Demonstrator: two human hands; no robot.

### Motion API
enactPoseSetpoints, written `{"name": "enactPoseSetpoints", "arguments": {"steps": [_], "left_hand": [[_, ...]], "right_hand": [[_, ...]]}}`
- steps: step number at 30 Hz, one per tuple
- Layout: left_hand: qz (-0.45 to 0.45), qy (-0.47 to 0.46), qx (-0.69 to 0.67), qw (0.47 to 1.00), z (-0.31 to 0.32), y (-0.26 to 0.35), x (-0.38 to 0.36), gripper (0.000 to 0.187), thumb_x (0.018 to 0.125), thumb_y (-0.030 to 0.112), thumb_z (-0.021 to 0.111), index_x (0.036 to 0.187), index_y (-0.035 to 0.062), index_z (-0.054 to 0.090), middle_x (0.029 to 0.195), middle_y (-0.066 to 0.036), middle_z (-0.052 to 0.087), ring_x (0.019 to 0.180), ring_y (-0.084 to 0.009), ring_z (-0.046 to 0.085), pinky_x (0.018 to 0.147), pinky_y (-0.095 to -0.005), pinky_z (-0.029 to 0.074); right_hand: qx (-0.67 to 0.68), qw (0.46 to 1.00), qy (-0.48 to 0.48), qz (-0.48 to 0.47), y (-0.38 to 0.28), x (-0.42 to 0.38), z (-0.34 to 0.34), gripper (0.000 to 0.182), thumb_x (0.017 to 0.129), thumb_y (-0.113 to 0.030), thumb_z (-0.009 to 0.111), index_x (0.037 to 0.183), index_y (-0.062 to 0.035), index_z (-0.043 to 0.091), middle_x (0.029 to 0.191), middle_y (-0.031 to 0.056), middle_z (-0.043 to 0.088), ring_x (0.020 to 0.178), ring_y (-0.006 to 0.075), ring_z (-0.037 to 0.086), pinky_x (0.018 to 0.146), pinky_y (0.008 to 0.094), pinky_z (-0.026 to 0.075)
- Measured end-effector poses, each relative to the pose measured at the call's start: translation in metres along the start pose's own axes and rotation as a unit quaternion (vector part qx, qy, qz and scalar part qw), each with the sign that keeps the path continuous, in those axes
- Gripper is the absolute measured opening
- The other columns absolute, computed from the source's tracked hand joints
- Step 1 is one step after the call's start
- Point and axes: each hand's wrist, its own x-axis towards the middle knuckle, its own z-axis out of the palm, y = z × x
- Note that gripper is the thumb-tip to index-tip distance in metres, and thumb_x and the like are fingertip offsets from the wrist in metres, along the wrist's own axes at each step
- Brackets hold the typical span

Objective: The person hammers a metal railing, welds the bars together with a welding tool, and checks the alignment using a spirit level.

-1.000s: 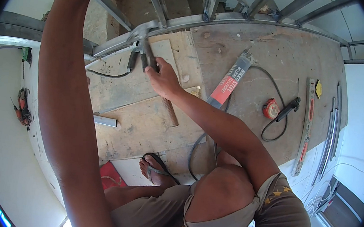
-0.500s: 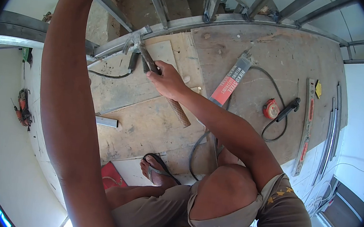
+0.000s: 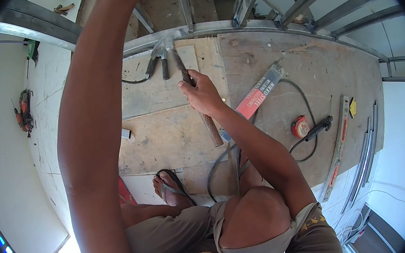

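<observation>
My right hand (image 3: 201, 93) is wrapped round the handle of a hammer (image 3: 183, 66), whose textured grip end sticks out below the fist. The hammer's head lies close to the bottom rail (image 3: 217, 29) of a metal railing. Just left of it, a welding ground clamp (image 3: 158, 58) with black handles and a cable sits at the same rail. My left forearm (image 3: 94, 95) stretches up along the left side toward the railing; the hand itself is cut off by the top edge.
Plywood sheets (image 3: 163, 122) cover the floor. On them lie a red and grey welding electrode box (image 3: 259, 94), a tape measure (image 3: 300, 126), a black electrode holder (image 3: 319, 127) with cable and a spirit level (image 3: 337, 150). An orange power tool (image 3: 25, 112) lies far left.
The view has shifted slightly, moving the railing and left arm rightward in it. The hammer has moved a little right of the clamp, so both clamp handles now show.
</observation>
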Motion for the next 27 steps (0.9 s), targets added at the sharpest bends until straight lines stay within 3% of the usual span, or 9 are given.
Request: {"name": "enactPoseSetpoints", "arguments": {"steps": [1,3,7,9,17,22,23,25,27], "left_hand": [[0.001,0.000,-0.001,1.000,0.009,-0.003,0.000,0.057,0.093,0.045,0.077,0.109,-0.0076,0.061,0.079,-0.017,0.068,0.070,-0.0273,0.066,0.066,-0.0406,0.055],[0.025,0.147,-0.025,0.989,0.023,-0.003,-0.002,0.058,0.095,0.047,0.075,0.109,-0.0080,0.060,0.080,-0.019,0.067,0.072,-0.0293,0.068,0.068,-0.0441,0.055],[-0.040,0.158,0.019,0.986,0.031,0.001,-0.006,0.059,0.097,0.047,0.072,0.111,-0.0084,0.060,0.081,-0.022,0.069,0.074,-0.0336,0.070,0.070,-0.0469,0.056],[0.023,0.229,0.082,0.970,0.040,-0.007,0.000,0.056,0.098,0.046,0.071,0.112,-0.0075,0.060,0.082,-0.023,0.068,0.074,-0.0350,0.070,0.069,-0.0468,0.056],[-0.045,0.180,0.013,0.983,0.035,0.005,-0.002,0.053,0.099,0.043,0.070,0.113,-0.0072,0.059,0.080,-0.021,0.067,0.071,-0.0354,0.067,0.067,-0.0482,0.055],[-0.004,0.211,0.058,0.976,0.027,0.004,-0.001,0.061,0.094,0.049,0.074,0.114,-0.0076,0.062,0.078,-0.019,0.067,0.069,-0.0308,0.067,0.065,-0.0459,0.054],[-0.028,0.156,0.051,0.986,0.014,0.014,-0.004,0.063,0.092,0.052,0.075,0.112,-0.0073,0.063,0.079,-0.019,0.068,0.070,-0.0297,0.067,0.065,-0.0454,0.055],[-0.053,0.098,0.044,0.993,-0.004,0.033,0.001,0.066,0.090,0.054,0.077,0.110,-0.0071,0.065,0.080,-0.019,0.069,0.071,-0.0286,0.068,0.065,-0.0448,0.055],[-0.078,0.152,-0.037,0.985,-0.013,0.039,0.007,0.067,0.089,0.057,0.077,0.105,-0.0076,0.068,0.082,-0.019,0.070,0.074,-0.0268,0.070,0.066,-0.0427,0.056]], "right_hand": [[0.004,0.999,-0.031,0.009,0.000,0.000,-0.002,0.035,0.102,-0.020,0.064,0.130,-0.0001,0.056,0.067,-0.0026,0.050,0.051,0.0075,0.047,0.045,0.0284,0.042],[0.010,0.999,-0.036,0.014,-0.007,-0.004,-0.011,0.034,0.102,-0.019,0.064,0.129,0.0000,0.057,0.067,-0.0027,0.050,0.051,0.0074,0.047,0.045,0.0285,0.042],[0.018,1.000,-0.013,0.013,-0.008,-0.008,-0.012,0.029,0.102,-0.018,0.064,0.123,0.0004,0.060,0.067,-0.0026,0.051,0.051,0.0073,0.048,0.045,0.0282,0.041],[0.021,0.998,-0.050,0.033,-0.014,-0.011,-0.013,0.027,0.102,-0.018,0.064,0.121,0.0002,0.060,0.067,-0.0025,0.051,0.051,0.0073,0.048,0.045,0.0282,0.041],[0.011,1.000,-0.017,0.013,0.000,-0.017,-0.026,0.036,0.099,-0.022,0.066,0.127,0.0000,0.061,0.068,0.0001,0.054,0.052,0.0101,0.050,0.046,0.0317,0.043],[0.059,0.990,-0.112,0.056,-0.007,-0.024,-0.019,0.037,0.100,-0.022,0.065,0.130,-0.0002,0.061,0.068,-0.0002,0.055,0.052,0.0099,0.050,0.046,0.0312,0.041],[0.059,0.990,-0.113,0.053,-0.008,-0.022,-0.020,0.037,0.100,-0.022,0.065,0.130,-0.0002,0.061,0.068,-0.0002,0.055,0.052,0.0099,0.050,0.046,0.0312,0.041],[0.040,0.993,-0.104,0.035,-0.007,-0.019,-0.019,0.032,0.100,-0.024,0.065,0.121,0.0005,0.061,0.066,-0.0004,0.055,0.050,0.0100,0.051,0.045,0.0309,0.040],[0.033,0.993,-0.106,0.032,-0.012,-0.023,-0.016,0.030,0.100,-0.025,0.065,0.117,0.0009,0.062,0.066,-0.0005,0.054,0.050,0.0101,0.051,0.045,0.0307,0.040]]}}
